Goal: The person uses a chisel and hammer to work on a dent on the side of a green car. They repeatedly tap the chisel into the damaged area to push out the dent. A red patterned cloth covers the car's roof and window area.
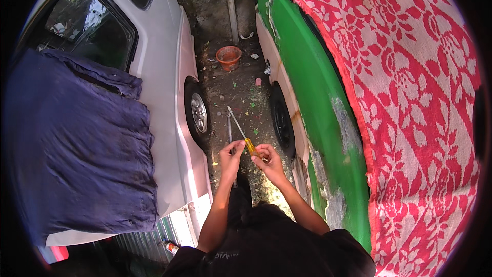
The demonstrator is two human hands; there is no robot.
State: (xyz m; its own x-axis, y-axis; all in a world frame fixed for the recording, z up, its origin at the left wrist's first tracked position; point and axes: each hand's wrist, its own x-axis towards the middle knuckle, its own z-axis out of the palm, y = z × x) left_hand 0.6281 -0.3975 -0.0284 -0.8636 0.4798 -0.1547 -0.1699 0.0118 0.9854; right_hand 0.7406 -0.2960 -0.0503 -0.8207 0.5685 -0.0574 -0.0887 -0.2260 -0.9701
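Observation:
A screwdriver with a clear yellow handle and a long metal shank is held up between my hands, its tip angled away and to the left. My right hand has thumb and fingers closed round the back of the handle. At the handle's front end, near where the shank begins, the fingertips of my left hand are pinched against it. Below the shank and beside my left hand runs a thin grey rod; what it stands on is partly hidden.
To the left stands a white vehicle under a dark blue cloth. A green vehicle with patchy paint is at right, covered by a red and white floral cloth. Between them, an orange basin sits on littered ground.

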